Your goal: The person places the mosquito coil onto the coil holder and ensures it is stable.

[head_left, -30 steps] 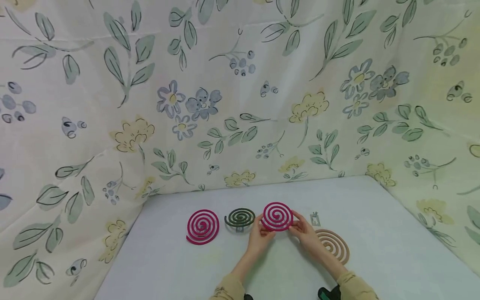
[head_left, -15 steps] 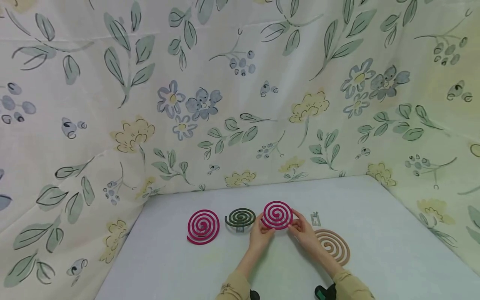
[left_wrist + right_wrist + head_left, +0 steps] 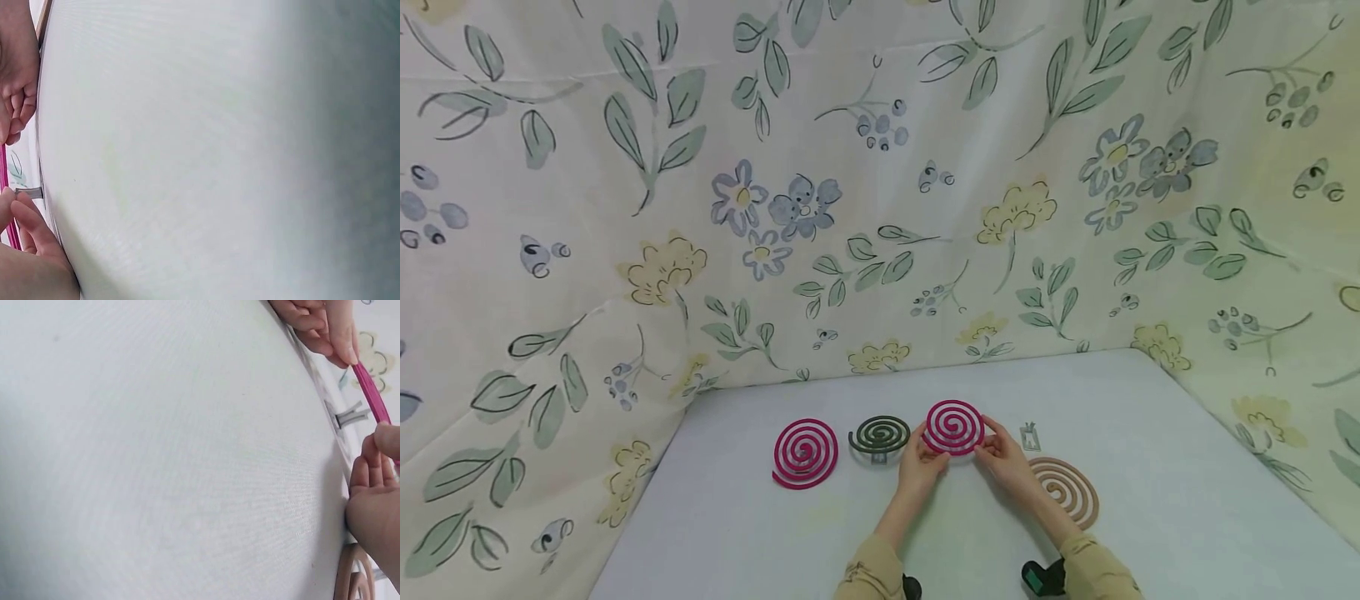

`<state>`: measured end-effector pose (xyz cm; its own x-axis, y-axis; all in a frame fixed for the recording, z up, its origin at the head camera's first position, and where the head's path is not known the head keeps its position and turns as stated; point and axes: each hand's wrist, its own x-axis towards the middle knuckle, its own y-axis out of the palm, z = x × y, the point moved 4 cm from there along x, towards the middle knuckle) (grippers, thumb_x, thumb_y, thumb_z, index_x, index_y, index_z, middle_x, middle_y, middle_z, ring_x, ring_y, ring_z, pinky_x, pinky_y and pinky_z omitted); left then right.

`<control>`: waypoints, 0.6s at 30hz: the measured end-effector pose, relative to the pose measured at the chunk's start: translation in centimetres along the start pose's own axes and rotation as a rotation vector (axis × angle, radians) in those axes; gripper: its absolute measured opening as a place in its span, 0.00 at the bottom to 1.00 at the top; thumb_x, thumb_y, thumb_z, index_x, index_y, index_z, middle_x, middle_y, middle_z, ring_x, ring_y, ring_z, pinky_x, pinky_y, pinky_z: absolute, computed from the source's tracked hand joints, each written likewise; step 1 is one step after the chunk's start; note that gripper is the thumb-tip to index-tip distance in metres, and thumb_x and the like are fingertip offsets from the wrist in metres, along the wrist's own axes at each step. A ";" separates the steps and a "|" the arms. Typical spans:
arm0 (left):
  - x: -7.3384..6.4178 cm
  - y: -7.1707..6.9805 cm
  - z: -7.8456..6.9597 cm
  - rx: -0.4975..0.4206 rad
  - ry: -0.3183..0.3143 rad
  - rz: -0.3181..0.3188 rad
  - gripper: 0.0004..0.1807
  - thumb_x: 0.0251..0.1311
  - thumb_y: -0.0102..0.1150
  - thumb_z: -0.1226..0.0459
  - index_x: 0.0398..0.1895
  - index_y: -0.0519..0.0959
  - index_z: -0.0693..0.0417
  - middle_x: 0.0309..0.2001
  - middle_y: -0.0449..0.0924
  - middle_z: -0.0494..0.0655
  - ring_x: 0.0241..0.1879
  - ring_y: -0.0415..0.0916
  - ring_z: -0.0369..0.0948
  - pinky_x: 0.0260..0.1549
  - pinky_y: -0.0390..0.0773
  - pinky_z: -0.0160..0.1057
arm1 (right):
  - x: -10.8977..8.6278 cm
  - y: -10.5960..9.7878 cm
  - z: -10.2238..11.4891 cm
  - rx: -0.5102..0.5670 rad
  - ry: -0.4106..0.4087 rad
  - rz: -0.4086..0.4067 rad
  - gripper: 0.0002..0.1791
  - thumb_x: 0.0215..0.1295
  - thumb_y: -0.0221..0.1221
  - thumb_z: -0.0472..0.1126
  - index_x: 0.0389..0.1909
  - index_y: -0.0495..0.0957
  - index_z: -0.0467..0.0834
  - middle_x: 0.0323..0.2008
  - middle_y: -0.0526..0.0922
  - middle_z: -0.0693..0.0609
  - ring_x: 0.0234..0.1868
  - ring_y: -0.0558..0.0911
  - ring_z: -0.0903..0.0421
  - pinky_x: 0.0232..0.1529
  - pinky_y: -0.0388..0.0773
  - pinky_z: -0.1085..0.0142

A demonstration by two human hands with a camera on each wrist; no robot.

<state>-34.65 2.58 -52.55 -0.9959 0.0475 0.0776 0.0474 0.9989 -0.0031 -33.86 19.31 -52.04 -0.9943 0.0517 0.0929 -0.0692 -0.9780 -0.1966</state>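
Observation:
Both hands hold up a pink mosquito coil [image 3: 954, 427] above the table, its spiral face turned toward the head camera. My left hand [image 3: 920, 462] pinches its left edge, and my right hand [image 3: 1006, 461] pinches the right edge. Edge-on, the same coil [image 3: 370, 390] shows as a thin pink band in the right wrist view. Just left of my left hand, a dark green mosquito coil [image 3: 882, 434] sits raised on a small metal stand [image 3: 879, 458]. Another metal stand [image 3: 1030, 437] is beyond my right hand. Partly behind my right forearm is a tan mosquito coil [image 3: 1078, 492].
A second pink mosquito coil [image 3: 805, 454] is at the left on the white table [image 3: 722, 533]. Floral cloth [image 3: 880, 208] hangs behind the table and along its sides. Dark wrist devices [image 3: 1043, 577] show near the beige sleeves [image 3: 1097, 571].
The held pink coil has risen slightly, with both hands still pinching it. The forearms have shifted a little closer together. The other coils stay where they were.

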 end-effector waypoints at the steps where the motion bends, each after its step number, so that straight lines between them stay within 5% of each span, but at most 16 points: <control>1: 0.0 0.0 -0.1 -0.010 0.007 0.002 0.36 0.51 0.61 0.78 0.66 0.61 0.65 0.29 0.76 0.55 0.27 0.70 0.34 0.26 0.78 0.32 | 0.0 0.0 0.0 -0.002 0.009 0.005 0.32 0.63 0.55 0.27 0.68 0.58 0.34 0.34 0.77 0.43 0.28 0.71 0.66 0.29 0.67 0.76; 9: -0.2 0.1 -0.2 -0.014 0.040 -0.001 0.36 0.50 0.61 0.78 0.66 0.61 0.67 0.33 0.79 0.63 0.29 0.69 0.32 0.27 0.73 0.25 | -0.1 -0.1 -0.1 0.015 0.051 0.020 0.33 0.63 0.54 0.27 0.69 0.56 0.35 0.33 0.76 0.44 0.28 0.71 0.66 0.29 0.68 0.76; 18: 0.1 0.0 -0.2 0.066 0.032 0.015 0.36 0.51 0.61 0.77 0.66 0.61 0.67 0.34 0.78 0.59 0.29 0.68 0.33 0.27 0.70 0.25 | 0.0 0.1 0.0 0.038 0.038 0.001 0.33 0.62 0.54 0.26 0.68 0.57 0.33 0.32 0.75 0.46 0.28 0.70 0.66 0.31 0.69 0.76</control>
<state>-34.70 2.63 -52.39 -0.9921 0.0631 0.1086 0.0557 0.9960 -0.0698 -33.85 19.23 -52.05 -0.9968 0.0580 0.0551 -0.0661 -0.9849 -0.1597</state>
